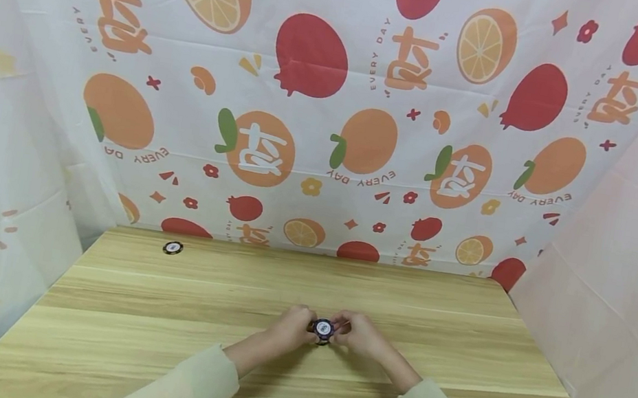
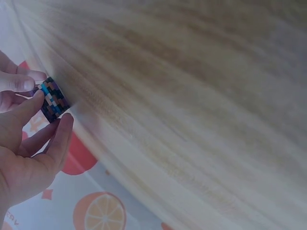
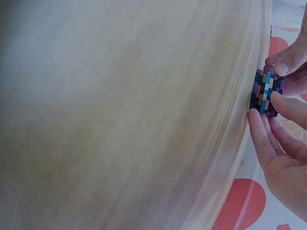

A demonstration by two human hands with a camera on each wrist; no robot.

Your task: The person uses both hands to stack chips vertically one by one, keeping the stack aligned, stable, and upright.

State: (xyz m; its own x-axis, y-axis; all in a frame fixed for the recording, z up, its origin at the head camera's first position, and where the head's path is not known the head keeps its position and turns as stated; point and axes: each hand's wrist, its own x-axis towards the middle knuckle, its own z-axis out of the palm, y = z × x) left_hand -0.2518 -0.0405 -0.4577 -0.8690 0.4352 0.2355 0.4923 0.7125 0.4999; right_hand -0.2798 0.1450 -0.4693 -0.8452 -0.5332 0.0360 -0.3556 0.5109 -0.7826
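Observation:
A stack of several dark poker chips [image 1: 324, 328] stands at the middle of the wooden table, its top chip showing a white centre. My left hand [image 1: 292, 328] grips it from the left side, thumb and fingers around the edge. From the right, my right hand [image 1: 361, 338] holds the same stack between thumb and fingertips. Bands of blue, orange and purple mark the chips' edges in the left wrist view, where the stack [image 2: 55, 100] sits between both hands. The right wrist view shows the stack [image 3: 265, 93] upright on the tabletop, partly covered by fingers.
One lone poker chip [image 1: 173, 247] lies flat near the table's back left edge. The wooden table [image 1: 150, 318] ends at a fruit-print curtain [image 1: 313, 156] behind, with pale curtains on the left and right sides.

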